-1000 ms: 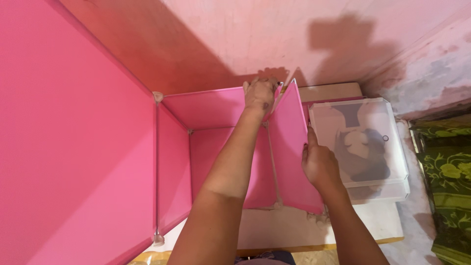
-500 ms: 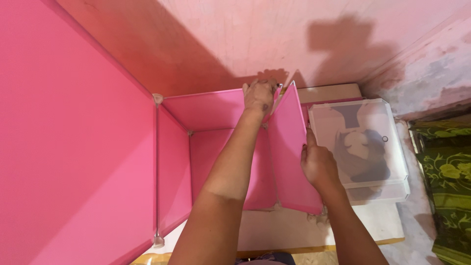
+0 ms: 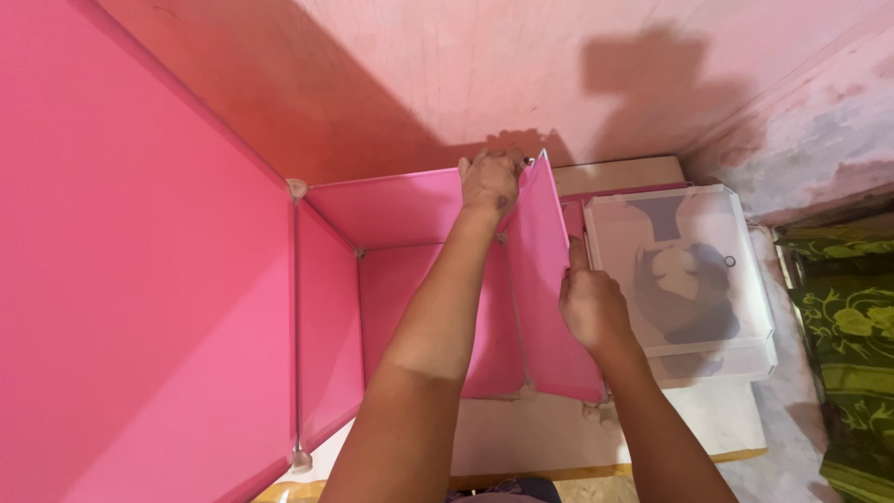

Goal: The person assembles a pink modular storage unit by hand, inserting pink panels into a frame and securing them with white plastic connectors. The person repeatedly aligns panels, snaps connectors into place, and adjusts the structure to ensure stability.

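Left hand [image 3: 491, 182] closes its grip on the top corner of a pink panel [image 3: 545, 289] at twelve o'clock; its fingertips are hidden. Right hand [image 3: 589, 305] presses flat, open, against the panel's face, beside a clear box [image 3: 745, 270] at three o'clock. Nothing has moved since earlier.

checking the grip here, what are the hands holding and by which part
Both hold the upright pink side panel. The left hand grips its top far corner by the back panel; the right hand presses flat on its outer face, near the clear box.
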